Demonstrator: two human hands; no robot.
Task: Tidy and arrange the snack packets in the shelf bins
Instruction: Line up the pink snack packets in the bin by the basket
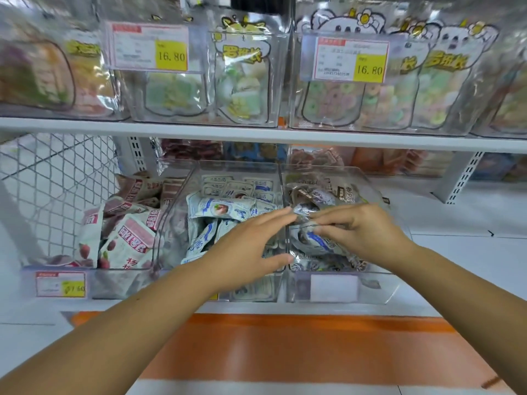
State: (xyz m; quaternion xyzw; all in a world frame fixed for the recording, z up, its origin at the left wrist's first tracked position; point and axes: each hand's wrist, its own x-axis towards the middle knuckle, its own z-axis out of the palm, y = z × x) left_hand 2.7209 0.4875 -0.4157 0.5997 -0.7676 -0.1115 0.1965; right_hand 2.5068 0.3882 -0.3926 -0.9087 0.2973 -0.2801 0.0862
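Right grip (365,232) pinches a blurred packet (303,212) over the right bin (379,286); left grip (245,246) lies released, half hiding middle-bin packets (216,209).

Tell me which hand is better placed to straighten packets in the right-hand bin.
The right hand: its fingers pinch a packet inside the right bin. The left hand is open over the middle bin, holding nothing.

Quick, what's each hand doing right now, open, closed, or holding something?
Left hand: open, fingers straight, holding nothing.
Right hand: fingers curled, pinching a snack packet in the right bin.
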